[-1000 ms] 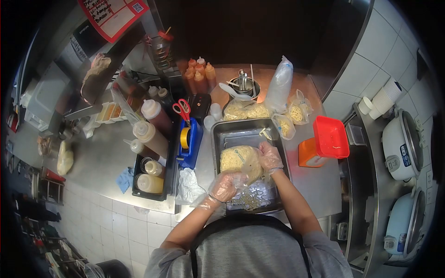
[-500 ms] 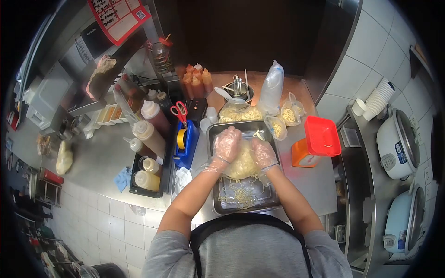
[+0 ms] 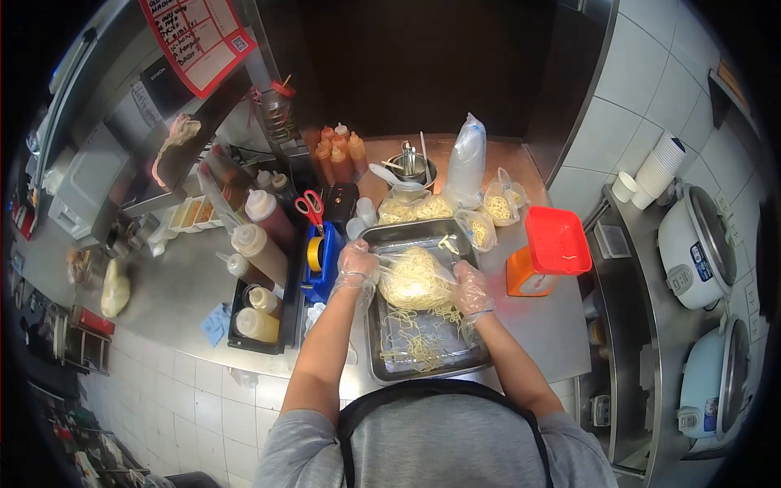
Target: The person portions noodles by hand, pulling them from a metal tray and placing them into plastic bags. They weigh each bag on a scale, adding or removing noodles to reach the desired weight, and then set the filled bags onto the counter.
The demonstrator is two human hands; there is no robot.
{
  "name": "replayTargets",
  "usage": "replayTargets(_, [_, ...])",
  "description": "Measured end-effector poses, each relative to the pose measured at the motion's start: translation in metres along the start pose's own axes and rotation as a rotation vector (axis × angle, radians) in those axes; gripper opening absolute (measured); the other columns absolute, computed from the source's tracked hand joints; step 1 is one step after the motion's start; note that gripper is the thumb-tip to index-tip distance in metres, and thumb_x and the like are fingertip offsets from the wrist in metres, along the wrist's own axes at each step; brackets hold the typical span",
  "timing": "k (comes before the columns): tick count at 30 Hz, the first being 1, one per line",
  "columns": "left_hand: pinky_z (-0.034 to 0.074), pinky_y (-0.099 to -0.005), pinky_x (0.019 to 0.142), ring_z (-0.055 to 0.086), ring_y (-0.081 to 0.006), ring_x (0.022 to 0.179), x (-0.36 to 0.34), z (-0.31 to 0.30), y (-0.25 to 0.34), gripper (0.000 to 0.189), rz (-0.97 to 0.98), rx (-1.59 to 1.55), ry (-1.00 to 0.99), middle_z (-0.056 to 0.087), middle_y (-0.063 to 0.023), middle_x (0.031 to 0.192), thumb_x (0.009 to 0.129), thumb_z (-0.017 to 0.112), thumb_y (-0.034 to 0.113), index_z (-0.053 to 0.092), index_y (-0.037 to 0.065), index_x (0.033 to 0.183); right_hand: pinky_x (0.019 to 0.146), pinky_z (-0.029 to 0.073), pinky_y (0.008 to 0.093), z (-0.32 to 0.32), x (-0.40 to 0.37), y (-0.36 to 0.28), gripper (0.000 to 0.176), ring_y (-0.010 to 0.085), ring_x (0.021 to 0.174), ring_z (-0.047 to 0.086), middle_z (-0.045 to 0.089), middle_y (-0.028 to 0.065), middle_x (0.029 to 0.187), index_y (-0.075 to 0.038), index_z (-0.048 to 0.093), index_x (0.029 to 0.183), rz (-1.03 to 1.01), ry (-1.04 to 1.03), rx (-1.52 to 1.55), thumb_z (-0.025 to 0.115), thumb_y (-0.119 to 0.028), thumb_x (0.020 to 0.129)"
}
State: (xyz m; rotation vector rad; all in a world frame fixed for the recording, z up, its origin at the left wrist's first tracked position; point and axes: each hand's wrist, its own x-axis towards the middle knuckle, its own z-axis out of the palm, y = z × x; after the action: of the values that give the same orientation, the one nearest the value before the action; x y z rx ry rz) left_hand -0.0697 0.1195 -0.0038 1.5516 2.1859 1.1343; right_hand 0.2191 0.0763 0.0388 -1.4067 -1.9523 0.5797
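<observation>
A clear plastic bag full of pale noodles [image 3: 416, 279] rests in a metal tray [image 3: 376, 358]. My left hand [image 3: 356, 262], in a clear plastic glove, is closed on the bag's edge at the tray's left rim. On the other side, my right hand [image 3: 470, 291], gloved the same way, pinches the bag's right edge. The plastic looks stretched between the two hands. Loose noodles [image 3: 413, 340] are scattered over the near part of the tray, and a few strands lie in its far right corner.
Small bags of noodles [image 3: 498, 207] lie behind the tray. To the right stands an orange container with a red top [image 3: 558, 241]. A blue tape dispenser [image 3: 320, 276] with red scissors [image 3: 310, 208] and squeeze bottles [image 3: 260, 244] are on the left. Rice cookers [image 3: 695, 244] stand far right.
My hands have moved apart, the left one outward to the left rim and the right one slightly outward and nearer me. The noodle bag between them is now more exposed.
</observation>
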Motion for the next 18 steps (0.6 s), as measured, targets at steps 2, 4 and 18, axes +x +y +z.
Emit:
replayTargets(2, [0.048,-0.0387,0.064,0.062,-0.0318,0.068,0.0,-0.002,-0.004,0.006,-0.156,-0.055,-0.045,0.062,-0.0158,0.071,0.064,0.058,0.002,0.058,0.002,0.07,0.068,0.044,0.0503,0.004,-0.004,0.012,0.008,0.0452,0.077,0.057,0.057,0.0231,0.079,-0.004,0.05,0.085,-0.017,0.019,0.052,0.056,-0.006,0.08])
replayTargets(4, [0.045,-0.0355,0.059,0.058,-0.0245,0.062,0.004,0.017,-0.039,0.006,-0.229,-0.206,-0.051,0.058,-0.0106,0.063,0.063,0.055,-0.001,0.055,0.004,0.065,0.069,0.045,0.0507,0.012,-0.01,0.026,0.009,0.0451,0.079,0.057,0.058,0.0229,0.08,-0.003,0.051,0.087,-0.05,0.04,0.042,0.056,-0.007,0.079])
replayTargets(18, [0.044,-0.0474,0.098,0.055,-0.0444,0.117,-0.012,0.042,0.002,0.067,-0.313,0.053,-0.532,0.059,-0.0366,0.115,0.091,0.047,0.051,0.062,-0.01,0.114,0.088,0.048,0.0343,0.084,0.078,0.075,0.027,0.0261,0.097,0.065,0.068,0.015,0.109,-0.003,0.066,0.108,0.19,-0.565,0.381,0.058,-0.014,0.085])
